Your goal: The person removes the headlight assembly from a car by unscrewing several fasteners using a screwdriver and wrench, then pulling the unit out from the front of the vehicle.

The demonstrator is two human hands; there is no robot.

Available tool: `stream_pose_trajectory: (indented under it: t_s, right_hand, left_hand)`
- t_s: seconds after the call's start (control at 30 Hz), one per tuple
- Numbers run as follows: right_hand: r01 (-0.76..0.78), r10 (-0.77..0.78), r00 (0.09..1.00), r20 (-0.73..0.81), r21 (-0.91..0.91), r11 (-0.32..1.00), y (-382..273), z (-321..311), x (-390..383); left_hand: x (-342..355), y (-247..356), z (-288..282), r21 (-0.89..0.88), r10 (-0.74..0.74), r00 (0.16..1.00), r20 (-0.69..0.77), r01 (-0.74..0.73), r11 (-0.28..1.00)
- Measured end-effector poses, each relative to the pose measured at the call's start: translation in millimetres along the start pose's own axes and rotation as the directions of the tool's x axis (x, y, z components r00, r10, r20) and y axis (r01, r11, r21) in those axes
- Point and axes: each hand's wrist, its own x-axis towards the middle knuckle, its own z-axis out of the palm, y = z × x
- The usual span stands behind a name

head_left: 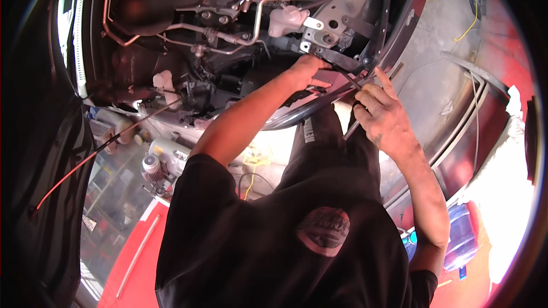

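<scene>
My right hand is closed round a slim dark rod-shaped tool, its index finger stretched out along the car's front edge. The tool's far end reaches toward a dark metal bracket in the engine bay. A shiny metal length sticks out below the same hand; whether it belongs to the tool, I cannot tell. My left hand reaches over the front edge, thumb and fingers apart, fingertips beside the bracket and the tool's end. Some of its fingers are hidden. A white plastic reservoir sits just beyond.
Metal pipes cross the engine bay. The raised hood stands at the left, with a thin prop rod slanting to it. A grey motor is at lower left. A blue water jug stands at lower right.
</scene>
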Motion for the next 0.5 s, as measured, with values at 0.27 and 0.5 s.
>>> stream_pose_trajectory:
  t_s: [0.27, 0.5]
  right_hand:
    - [0.05, -0.05, 0.998, 0.029, -0.007, 0.999, -1.1, 2.0, 0.8]
    - [0.079, -0.078, 0.996, 0.041, -0.015, 0.997, 1.3, -0.1, 2.2]
  left_hand:
    - [6.5, -10.1, 3.7, 0.248, 0.033, 0.999, 0.041, -0.043, 0.968]
    - [14.1, -15.7, -22.7, 0.676, 0.347, 0.866, 0.36, -0.498, 0.543]
